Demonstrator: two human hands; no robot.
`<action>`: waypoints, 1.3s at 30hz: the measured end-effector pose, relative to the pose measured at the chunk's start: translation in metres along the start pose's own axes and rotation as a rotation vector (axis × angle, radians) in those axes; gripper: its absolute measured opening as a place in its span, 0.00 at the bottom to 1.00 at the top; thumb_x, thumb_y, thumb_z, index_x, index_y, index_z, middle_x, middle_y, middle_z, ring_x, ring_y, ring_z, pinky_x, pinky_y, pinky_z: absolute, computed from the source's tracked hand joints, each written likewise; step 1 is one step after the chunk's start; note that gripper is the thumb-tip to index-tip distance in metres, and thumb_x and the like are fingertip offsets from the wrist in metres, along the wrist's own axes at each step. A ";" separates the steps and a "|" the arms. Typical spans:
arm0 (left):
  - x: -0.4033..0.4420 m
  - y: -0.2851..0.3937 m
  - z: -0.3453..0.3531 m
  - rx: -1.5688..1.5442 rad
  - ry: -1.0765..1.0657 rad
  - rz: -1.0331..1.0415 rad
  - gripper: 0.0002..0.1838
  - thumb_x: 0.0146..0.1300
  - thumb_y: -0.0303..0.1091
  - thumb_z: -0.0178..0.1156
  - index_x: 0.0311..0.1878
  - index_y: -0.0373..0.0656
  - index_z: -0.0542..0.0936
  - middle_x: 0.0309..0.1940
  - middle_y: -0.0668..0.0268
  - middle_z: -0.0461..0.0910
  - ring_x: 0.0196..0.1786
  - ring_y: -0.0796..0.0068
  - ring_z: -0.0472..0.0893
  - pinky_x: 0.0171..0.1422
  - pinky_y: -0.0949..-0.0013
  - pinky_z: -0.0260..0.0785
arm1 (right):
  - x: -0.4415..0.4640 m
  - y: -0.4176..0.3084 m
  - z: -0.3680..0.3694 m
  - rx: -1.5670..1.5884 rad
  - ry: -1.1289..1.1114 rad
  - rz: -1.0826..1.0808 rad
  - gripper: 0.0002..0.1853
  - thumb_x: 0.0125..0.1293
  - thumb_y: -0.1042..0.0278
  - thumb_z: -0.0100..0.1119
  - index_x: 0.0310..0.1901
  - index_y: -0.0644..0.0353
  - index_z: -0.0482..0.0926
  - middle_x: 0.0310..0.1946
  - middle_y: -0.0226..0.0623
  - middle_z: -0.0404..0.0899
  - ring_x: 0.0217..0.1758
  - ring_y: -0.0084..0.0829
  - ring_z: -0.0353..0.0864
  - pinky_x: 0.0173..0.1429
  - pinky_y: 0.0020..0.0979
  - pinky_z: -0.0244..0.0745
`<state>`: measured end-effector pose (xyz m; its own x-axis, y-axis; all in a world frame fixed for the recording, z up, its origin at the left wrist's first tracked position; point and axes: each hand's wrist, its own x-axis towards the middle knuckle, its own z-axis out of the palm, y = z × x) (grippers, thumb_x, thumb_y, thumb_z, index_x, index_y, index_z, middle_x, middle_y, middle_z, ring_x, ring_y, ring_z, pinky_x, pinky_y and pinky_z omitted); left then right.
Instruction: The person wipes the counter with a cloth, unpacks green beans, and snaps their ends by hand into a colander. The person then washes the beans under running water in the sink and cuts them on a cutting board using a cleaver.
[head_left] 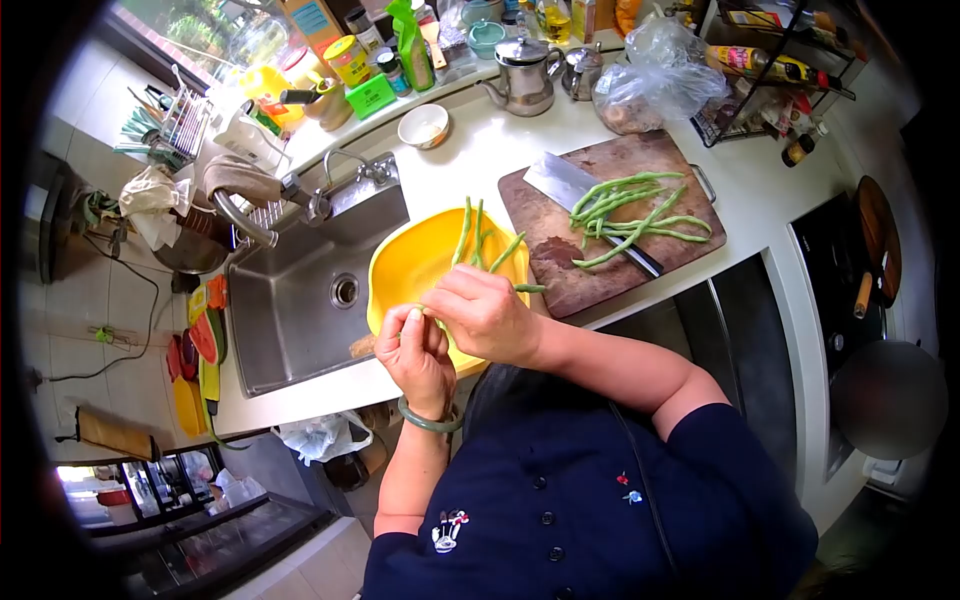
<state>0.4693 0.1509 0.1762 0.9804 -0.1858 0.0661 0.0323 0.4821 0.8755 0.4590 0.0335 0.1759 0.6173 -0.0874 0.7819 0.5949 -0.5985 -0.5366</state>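
Note:
Several green beans [478, 235] stick out of my right hand [485, 312], whose fingers are closed around them. My left hand [415, 360], with a green bangle at the wrist, pinches at what looks like a bean's end, right against the right fingertips. Both hands are over the near side of a yellow bowl [405, 258], and they hide part of its inside. To the right, a wooden cutting board [685, 160] carries more green beans [606, 203]. They lie across a cleaver [558, 183], its dark handle pointing toward me.
Left of the bowl is a steel sink [290, 330] with a faucet [375, 172]. A white bowl [424, 126], a metal kettle [525, 80] and a plastic bag [660, 85] stand at the back. A pan [877, 240] sits on the stove at far right.

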 end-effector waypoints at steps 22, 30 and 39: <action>0.012 0.002 -0.081 -0.468 -0.018 -0.266 0.12 0.65 0.36 0.45 0.27 0.42 0.68 0.19 0.69 0.62 0.18 0.81 0.58 0.16 0.80 0.51 | 0.060 0.027 -0.015 0.864 0.552 0.506 0.08 0.69 0.71 0.48 0.42 0.65 0.75 0.25 0.26 0.71 0.28 0.15 0.66 0.34 0.17 0.64; 0.010 0.004 -0.073 -0.388 0.055 -0.290 0.11 0.64 0.34 0.46 0.27 0.40 0.67 0.20 0.67 0.62 0.19 0.80 0.60 0.17 0.81 0.53 | 0.011 0.078 0.032 1.027 0.709 0.815 0.09 0.70 0.68 0.47 0.43 0.63 0.73 0.31 0.31 0.73 0.32 0.22 0.70 0.40 0.24 0.67; 0.005 0.000 -0.087 -0.521 -0.107 -0.321 0.12 0.62 0.35 0.45 0.25 0.40 0.65 0.19 0.67 0.60 0.19 0.79 0.58 0.17 0.79 0.51 | -0.043 0.141 -0.082 -0.418 0.138 0.607 0.10 0.56 0.70 0.58 0.39 0.64 0.78 0.36 0.43 0.78 0.41 0.39 0.78 0.48 0.36 0.71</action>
<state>0.4907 0.2249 0.1346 0.8819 -0.4627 -0.0905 0.4396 0.7373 0.5129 0.4738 -0.1127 0.0928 0.6884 -0.5808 0.4345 -0.0913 -0.6637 -0.7424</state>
